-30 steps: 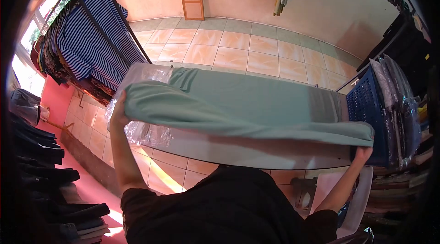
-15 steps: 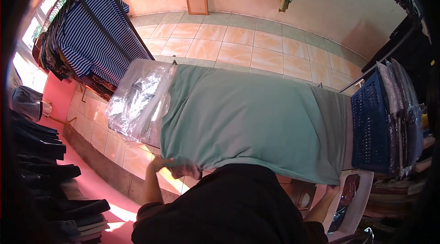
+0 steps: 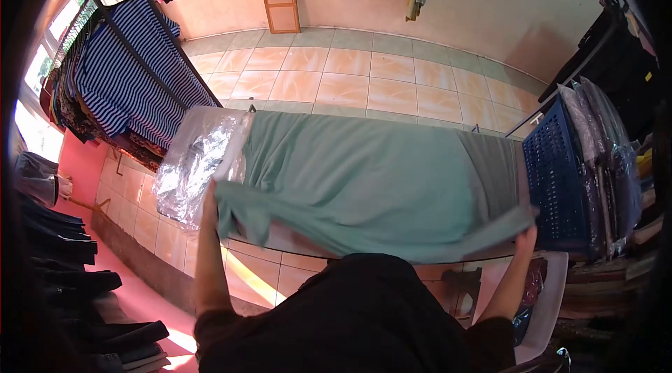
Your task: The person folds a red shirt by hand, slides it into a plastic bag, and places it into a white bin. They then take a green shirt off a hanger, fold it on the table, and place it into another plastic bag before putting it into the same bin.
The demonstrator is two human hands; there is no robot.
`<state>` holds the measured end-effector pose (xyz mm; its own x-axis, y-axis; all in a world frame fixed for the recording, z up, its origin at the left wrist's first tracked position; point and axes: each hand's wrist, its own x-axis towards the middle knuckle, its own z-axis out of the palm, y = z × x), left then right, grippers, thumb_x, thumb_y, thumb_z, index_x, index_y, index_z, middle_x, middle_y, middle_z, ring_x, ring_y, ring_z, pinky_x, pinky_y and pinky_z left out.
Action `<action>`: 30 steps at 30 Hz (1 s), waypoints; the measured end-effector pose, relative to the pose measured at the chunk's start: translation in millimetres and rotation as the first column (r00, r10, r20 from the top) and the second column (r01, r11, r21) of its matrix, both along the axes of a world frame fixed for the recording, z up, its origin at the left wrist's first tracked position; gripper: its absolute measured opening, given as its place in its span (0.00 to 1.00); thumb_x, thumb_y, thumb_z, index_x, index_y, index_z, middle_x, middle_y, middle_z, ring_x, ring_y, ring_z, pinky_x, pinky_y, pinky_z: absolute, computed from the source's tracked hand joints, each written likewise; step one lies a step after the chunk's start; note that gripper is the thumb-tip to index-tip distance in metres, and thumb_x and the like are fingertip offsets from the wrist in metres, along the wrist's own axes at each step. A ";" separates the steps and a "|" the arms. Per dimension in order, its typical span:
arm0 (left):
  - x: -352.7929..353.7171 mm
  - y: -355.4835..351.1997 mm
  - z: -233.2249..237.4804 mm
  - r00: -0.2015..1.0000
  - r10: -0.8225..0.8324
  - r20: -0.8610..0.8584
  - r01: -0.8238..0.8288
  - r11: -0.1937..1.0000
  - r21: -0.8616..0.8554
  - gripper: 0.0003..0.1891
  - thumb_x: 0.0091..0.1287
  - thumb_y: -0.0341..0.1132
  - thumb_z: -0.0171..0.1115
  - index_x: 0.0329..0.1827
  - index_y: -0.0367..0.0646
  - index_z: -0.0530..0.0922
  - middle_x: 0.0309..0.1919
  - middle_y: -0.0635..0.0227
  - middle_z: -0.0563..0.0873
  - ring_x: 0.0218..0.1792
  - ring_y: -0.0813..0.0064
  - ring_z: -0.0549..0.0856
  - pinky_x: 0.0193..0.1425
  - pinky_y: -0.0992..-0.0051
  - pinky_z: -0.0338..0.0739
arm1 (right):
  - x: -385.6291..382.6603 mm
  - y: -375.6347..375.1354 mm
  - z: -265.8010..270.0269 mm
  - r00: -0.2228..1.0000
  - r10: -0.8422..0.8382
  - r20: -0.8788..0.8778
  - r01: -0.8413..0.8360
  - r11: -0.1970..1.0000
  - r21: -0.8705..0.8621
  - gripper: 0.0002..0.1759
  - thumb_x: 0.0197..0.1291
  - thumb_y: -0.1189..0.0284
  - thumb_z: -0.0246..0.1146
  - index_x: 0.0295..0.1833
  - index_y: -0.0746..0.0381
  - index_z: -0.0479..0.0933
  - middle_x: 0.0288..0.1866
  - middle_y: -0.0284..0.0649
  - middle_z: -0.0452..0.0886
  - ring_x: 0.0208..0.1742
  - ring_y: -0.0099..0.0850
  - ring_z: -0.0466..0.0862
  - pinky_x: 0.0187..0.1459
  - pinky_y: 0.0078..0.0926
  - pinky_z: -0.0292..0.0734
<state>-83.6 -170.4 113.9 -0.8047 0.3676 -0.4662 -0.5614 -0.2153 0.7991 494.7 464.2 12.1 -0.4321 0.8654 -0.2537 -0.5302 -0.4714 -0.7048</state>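
Observation:
A large piece of green fabric (image 3: 364,170) lies across a long narrow table, creased along its left side. Its near edge is lifted and folds back over itself in a loose band. My left hand (image 3: 211,198) is closed on the left near corner, beside the plastic-wrapped packs. At the right near corner, my right hand (image 3: 526,236) grips the same fabric, close to the blue basket. The fingers of both hands are partly hidden by cloth and blur. A strip of the tabletop (image 3: 280,238) shows beneath the raised edge.
Clear plastic packs (image 3: 196,163) rest at the table's left end. A blue basket (image 3: 556,170) with wrapped packs stands at the right end, above a pale bin (image 3: 553,296). A rack of striped clothes (image 3: 140,58) stands far left; folded dark clothes (image 3: 63,261) lie near left.
Both hands have risen and moved away from my body, carrying the fabric's near edge up and forward. The table's near edge has come into view. The view has shifted slightly.

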 end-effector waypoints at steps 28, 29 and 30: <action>38.2 -157.8 19.1 0.977 -0.075 -0.202 -0.004 0.931 -0.365 0.20 0.57 0.34 0.63 0.52 0.40 0.71 0.41 0.67 0.80 0.41 0.73 0.79 0.45 0.70 0.76 | 158.3 -118.5 30.0 0.491 -0.402 0.773 -0.071 0.866 0.495 0.16 0.49 0.86 0.53 0.45 0.68 0.74 0.43 0.42 0.76 0.47 0.30 0.75 0.49 0.26 0.69; 45.7 -166.9 0.9 0.980 -0.123 -0.155 0.049 0.910 -0.412 0.20 0.56 0.32 0.63 0.52 0.40 0.71 0.42 0.66 0.80 0.40 0.73 0.79 0.44 0.70 0.76 | 158.5 -123.4 26.1 0.487 -0.400 0.776 -0.073 0.868 0.492 0.16 0.49 0.86 0.53 0.45 0.68 0.74 0.43 0.42 0.76 0.47 0.30 0.75 0.49 0.26 0.69; 52.4 -175.3 -16.2 0.980 -0.170 -0.106 0.104 0.884 -0.455 0.21 0.55 0.31 0.63 0.52 0.40 0.72 0.42 0.65 0.79 0.40 0.72 0.80 0.44 0.69 0.76 | 160.9 -129.4 21.6 0.299 -0.369 0.880 -0.256 0.857 0.446 0.18 0.46 0.88 0.53 0.46 0.68 0.74 0.43 0.41 0.76 0.47 0.30 0.74 0.48 0.26 0.69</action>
<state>-31.1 -345.7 97.7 -0.8300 0.2589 -0.4940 -0.4354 0.2528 0.8640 655.5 334.9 33.6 -0.1173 0.9925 -0.0350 0.6104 0.0443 -0.7909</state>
